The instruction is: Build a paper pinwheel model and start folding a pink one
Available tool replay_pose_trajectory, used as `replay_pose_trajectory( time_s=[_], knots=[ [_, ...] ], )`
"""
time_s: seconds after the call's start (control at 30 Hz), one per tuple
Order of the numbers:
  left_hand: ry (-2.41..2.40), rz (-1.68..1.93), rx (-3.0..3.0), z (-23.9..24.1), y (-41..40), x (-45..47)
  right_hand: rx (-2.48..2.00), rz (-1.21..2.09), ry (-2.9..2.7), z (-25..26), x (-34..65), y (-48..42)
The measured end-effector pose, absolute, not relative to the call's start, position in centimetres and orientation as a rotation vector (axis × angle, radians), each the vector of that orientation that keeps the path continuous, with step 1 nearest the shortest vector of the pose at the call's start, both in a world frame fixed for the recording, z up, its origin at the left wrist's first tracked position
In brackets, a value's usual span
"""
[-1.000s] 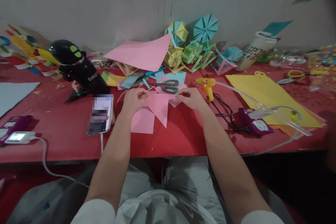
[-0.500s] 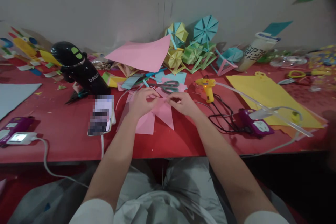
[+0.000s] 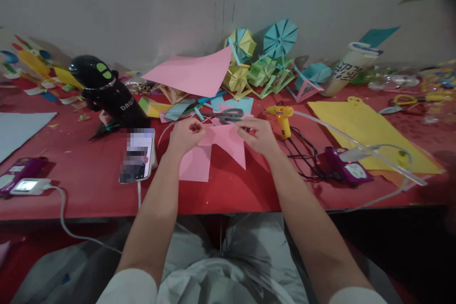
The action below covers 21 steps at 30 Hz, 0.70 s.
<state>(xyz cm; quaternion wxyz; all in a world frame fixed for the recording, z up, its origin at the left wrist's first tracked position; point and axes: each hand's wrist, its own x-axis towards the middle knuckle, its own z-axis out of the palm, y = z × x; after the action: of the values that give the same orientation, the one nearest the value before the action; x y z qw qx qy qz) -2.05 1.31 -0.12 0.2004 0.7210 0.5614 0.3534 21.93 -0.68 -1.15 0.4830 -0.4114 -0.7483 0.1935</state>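
Between my two hands is a piece of pink paper (image 3: 230, 141) with a pointed lower corner, held just above the red table. My left hand (image 3: 188, 137) pinches its left end, and my right hand (image 3: 257, 135) pinches its upper right edge. Under it, to the left, lies another pink sheet (image 3: 195, 166), flat on the table. Scissors with grey-green handles (image 3: 231, 115) rest right behind the held paper. The fingertips of both hands are partly hidden by the fingers' own curl.
A yellow glue gun (image 3: 283, 121) with black cables stands right of my hands. On the left are a phone (image 3: 137, 156) and a black bottle (image 3: 110, 95). Folded paper shapes (image 3: 267, 71), a large pink sheet (image 3: 192, 73), a cup (image 3: 351, 69) and yellow sheets (image 3: 370, 137) lie farther back.
My hands have moved apart, the left to the left and the right to the right. The pink paper between them is spread wider, its pointed corner shifted right.
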Motion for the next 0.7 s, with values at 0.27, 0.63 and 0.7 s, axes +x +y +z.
replay_pose_trajectory(
  time_s=[0.27,0.63,0.7],
  knots=[
    [1.654,1.063,1.955,-0.4,1.8,-2.8,-1.023,0.433,-1.783,-0.7,22.3,-0.7],
    [1.315,1.317,1.268,-0.8,2.8,-1.9,-1.089,0.782,-1.419,-0.4,22.4,-0.3],
    [1.193,1.338,1.087,-0.4,2.8,-1.6,-1.054,0.893,-1.396,-0.4,22.1,-0.3]
  ],
)
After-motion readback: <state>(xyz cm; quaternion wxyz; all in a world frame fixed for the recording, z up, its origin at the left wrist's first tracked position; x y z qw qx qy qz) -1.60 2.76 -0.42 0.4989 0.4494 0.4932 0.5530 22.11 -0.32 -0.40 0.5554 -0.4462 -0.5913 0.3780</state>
